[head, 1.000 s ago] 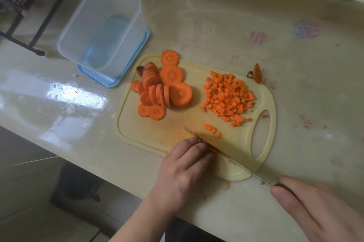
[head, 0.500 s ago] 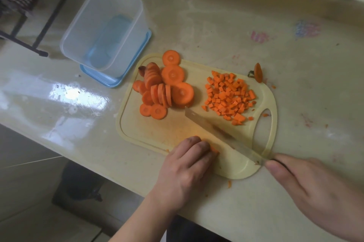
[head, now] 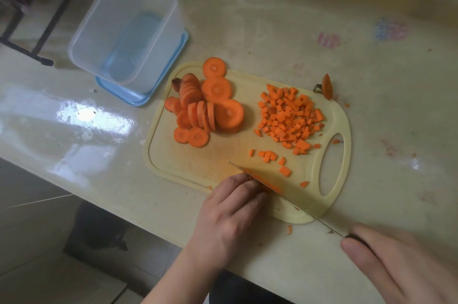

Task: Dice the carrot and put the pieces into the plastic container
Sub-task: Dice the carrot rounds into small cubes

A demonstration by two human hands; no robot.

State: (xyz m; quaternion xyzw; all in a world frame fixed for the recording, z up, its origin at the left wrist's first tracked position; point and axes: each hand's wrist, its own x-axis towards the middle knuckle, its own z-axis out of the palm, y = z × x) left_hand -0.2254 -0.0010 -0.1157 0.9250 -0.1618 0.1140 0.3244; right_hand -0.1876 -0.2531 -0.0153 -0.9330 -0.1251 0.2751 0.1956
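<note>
1. Left hand sits at the near edge of the cutting board, fingers curled down, tips pinning carrot strips against the board (mostly hidden under the knuckles).
2. Right hand is wrapped around the knife handle – thumb lying along the top, blade running diagonally, its edge down on the strips right beside the left fingertips.
3. A few fresh cubes lie scattered just beyond the blade.
4. Diced pile – heaped on the board's right side, near the handle hole.
5. Carrot rounds stacked and fanned on the left side.
6. Plastic container stands off the board to the far left, on a blue lid.
</note>
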